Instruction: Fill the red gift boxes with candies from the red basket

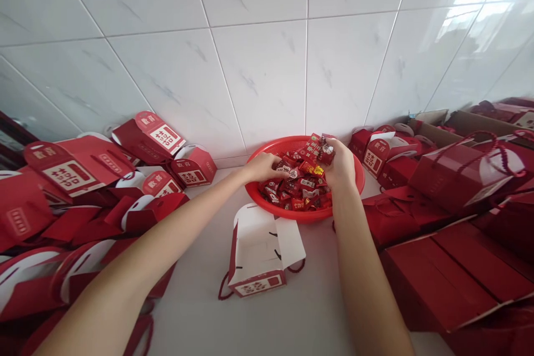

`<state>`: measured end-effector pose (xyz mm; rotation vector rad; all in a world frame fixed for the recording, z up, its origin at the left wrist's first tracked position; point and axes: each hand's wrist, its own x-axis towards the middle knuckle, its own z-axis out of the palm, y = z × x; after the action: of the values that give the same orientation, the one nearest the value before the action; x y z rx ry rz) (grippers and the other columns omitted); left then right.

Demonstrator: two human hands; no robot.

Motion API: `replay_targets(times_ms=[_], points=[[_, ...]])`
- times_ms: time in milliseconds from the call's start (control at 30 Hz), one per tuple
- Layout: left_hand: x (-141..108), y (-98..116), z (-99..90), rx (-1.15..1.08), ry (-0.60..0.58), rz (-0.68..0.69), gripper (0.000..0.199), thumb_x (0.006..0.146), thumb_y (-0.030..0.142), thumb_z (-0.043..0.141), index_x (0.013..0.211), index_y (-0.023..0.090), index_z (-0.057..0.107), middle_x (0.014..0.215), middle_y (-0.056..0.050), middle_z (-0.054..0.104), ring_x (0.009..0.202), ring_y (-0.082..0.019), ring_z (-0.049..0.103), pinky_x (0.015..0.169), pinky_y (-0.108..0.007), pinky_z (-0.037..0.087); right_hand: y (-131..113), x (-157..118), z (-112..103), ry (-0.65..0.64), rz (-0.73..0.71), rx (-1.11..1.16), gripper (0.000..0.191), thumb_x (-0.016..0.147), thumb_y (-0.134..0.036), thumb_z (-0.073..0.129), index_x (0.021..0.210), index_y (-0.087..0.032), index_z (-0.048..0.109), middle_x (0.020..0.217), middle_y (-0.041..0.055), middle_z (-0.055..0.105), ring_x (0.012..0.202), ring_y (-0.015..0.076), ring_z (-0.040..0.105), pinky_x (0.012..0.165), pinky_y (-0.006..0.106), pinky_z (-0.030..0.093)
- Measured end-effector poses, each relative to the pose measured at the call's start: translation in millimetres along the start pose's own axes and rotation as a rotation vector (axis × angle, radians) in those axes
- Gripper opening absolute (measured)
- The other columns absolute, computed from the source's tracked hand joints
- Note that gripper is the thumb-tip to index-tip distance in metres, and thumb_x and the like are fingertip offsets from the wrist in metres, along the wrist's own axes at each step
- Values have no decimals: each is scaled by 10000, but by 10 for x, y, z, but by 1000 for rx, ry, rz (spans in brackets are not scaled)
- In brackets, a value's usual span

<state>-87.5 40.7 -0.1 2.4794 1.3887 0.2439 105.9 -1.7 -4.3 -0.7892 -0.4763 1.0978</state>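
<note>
The right hand (337, 166) was clenched on a bunch of red-wrapped sweets (324, 151), light, slippery pieces best gathered by the handful. The left hand (263, 167) lay against the heap of sweets (302, 189) at its 3 o'clock, its grip unclear, inside a red plastic basket (287, 216), with an open gift box (258, 250) at 6 o'clock.

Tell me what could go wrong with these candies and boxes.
The wrapped candies bunched in the right hand could slip past the rim of the red plastic basket. The heaped gift boxes beside the left forearm might get knocked and slide. The open white-lined box below the hands could get bumped.
</note>
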Motion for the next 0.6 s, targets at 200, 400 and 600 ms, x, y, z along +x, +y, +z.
replay_targets(times_ms=[200,400,600], points=[[22,-56,-7,-4,14,-2,327,837,516,625,776,195,619,736,-14,605,714,-197,571,625,-294,388,-12,-10,2,8,2,-7,72,638,-239,636,702,-205,636,646,-51,610,611,129,576,501,231,493],[162,253,136,138,-89,271,207,880,250,568,1000,222,734,1020,-50,716,943,-218,651,819,-284,457,-7,-2,-3,14,-6,-19,67,630,-250,638,680,-209,619,640,-51,598,622,132,568,510,234,487],[280,609,453,277,-347,415,162,849,227,593,849,187,750,856,-61,703,704,-185,601,642,-283,420,-6,3,-12,33,-5,-14,117,597,-275,660,686,-205,637,689,-38,626,665,138,570,510,232,487]])
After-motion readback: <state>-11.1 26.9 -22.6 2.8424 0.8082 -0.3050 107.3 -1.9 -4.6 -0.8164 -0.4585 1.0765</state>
